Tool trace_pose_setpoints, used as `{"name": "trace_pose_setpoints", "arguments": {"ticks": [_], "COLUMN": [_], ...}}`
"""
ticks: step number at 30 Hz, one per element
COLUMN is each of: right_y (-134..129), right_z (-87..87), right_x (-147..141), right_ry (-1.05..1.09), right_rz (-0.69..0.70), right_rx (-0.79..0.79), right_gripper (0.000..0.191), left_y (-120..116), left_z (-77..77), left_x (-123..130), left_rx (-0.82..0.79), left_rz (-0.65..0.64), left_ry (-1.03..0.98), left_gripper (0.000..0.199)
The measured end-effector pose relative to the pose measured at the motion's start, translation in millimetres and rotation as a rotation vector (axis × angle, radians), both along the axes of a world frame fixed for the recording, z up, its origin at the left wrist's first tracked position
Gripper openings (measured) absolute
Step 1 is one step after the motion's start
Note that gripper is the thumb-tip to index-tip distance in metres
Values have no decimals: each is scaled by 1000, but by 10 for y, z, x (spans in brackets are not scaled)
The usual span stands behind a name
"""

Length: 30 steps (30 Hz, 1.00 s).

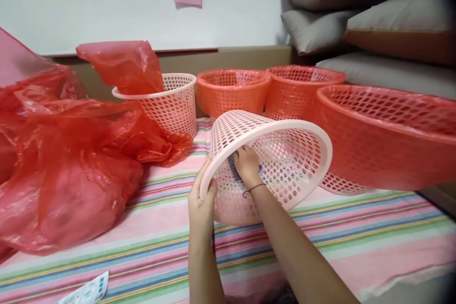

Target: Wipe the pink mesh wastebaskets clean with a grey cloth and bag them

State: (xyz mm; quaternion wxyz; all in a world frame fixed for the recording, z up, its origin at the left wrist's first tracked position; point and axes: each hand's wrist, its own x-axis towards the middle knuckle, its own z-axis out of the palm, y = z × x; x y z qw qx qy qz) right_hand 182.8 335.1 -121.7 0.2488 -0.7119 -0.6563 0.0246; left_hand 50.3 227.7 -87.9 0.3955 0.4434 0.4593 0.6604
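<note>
A pink perforated plastic basket is tipped on its side, its mouth facing me. My left hand grips the left part of its rim, thumb inside and fingers outside. Inside the basket, my right hand is closed on a dark grey cloth pressed against the inner wall. A thin dark band circles the right wrist. Part of the cloth is hidden behind the hand.
A red plastic bag heap lies at left. Behind stand a pink basket with red plastic over it and several baskets lined in red, including a near one at right. Grey cushions are stacked at back right; a white packet lies in front.
</note>
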Motion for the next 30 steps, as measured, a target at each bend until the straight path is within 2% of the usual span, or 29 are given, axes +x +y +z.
{"name": "trace_pose_setpoints", "arguments": {"ticks": [4, 7, 12, 17, 22, 25, 27, 30], "right_y": [102, 132, -5, -609, -1423, -1716, -1688, -1271], "right_z": [-178, -246, -216, -209, -261, -237, -140, 108], "right_x": [-93, -120, -108, -56, 27, 103, 161, 212], "right_ry": [-75, -113, -168, -194, -173, -99, -21, 22], "right_rz": [33, 43, 84, 185, 293, 370, 377, 277], "right_rx": [-62, -101, -128, -76, -48, -61, -81, -36], "right_gripper": [40, 40, 39, 42, 44, 46, 46, 44], "left_y": [21, 42, 55, 7, -49, -64, -64, -55], "left_z": [-30, -48, -23, 36, 82, 80, 63, 35], "left_x": [-59, -94, -104, -106, -127, -152, -163, -165], "left_rx": [-11, -17, 24, 8, 3, 11, 11, 8], "left_rz": [-27, -35, 106, 165, 122, 106, 103, 103], "left_ry": [18, 16, 69, 92, 107, 109, 119, 143], "left_gripper": [50, 48, 37, 29, 32, 34, 34, 35]}}
